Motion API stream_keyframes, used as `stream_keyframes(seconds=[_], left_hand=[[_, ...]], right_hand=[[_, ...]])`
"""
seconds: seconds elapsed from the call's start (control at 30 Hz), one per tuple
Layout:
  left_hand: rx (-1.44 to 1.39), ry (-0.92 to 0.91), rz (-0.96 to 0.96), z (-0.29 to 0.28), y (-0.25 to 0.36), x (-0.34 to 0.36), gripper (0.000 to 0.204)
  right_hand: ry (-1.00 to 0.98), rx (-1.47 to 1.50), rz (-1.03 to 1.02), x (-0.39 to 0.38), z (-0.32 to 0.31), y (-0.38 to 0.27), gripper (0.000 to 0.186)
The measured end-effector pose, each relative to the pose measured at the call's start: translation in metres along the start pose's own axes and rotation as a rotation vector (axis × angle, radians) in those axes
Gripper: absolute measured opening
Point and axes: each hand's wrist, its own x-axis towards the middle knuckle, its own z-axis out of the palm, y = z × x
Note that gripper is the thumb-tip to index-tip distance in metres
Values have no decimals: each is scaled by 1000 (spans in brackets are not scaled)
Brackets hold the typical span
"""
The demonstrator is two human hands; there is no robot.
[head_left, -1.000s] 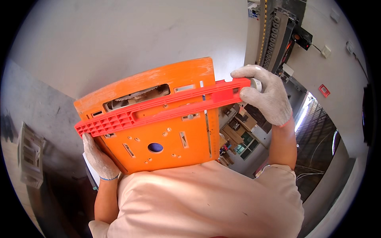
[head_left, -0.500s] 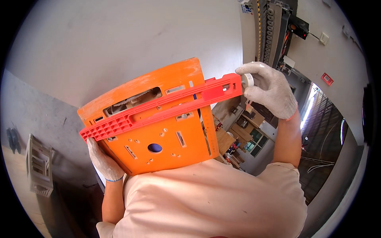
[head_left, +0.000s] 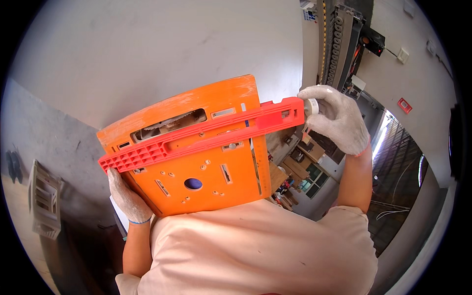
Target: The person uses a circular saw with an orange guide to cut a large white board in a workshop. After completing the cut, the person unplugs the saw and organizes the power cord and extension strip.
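A flat orange plate (head_left: 206, 182) with slots, a large cut-out and a round hole is held up in front of my chest. Across it lies a long red plastic bar (head_left: 216, 138), ribbed like a grid at its left end. My left hand (head_left: 129, 200), in a whitish work glove, closes on the plate's left edge close to the bar's end; its fingers are partly hidden behind. At the bar's right end my gloved right hand (head_left: 343, 120) pinches a white round knob (head_left: 311, 106) between thumb and fingers.
A pale wall (head_left: 172, 49) rises ahead. A light plastic crate (head_left: 45, 196) stands at the far left. To the right are a machine with a chain track (head_left: 337, 49), a black box (head_left: 372, 40) and a red wall sign (head_left: 404, 105). Beyond lies a cluttered work area with wooden boards (head_left: 295, 169).
The bar's right end, the knob and my right hand sit slightly lower and farther right in the picture. The background has also shifted a little. Both hands keep their hold.
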Motion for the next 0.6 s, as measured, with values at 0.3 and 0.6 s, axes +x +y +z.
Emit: stream_keyframes(seconds=[0.3,0.6], left_hand=[[18,37,7,0,-2,0,52],[72,45,38,-9,-5,2,50]], right_hand=[[4,-24,7,3,-1,-2,44],[16,-27,58,4,-2,-5,46]])
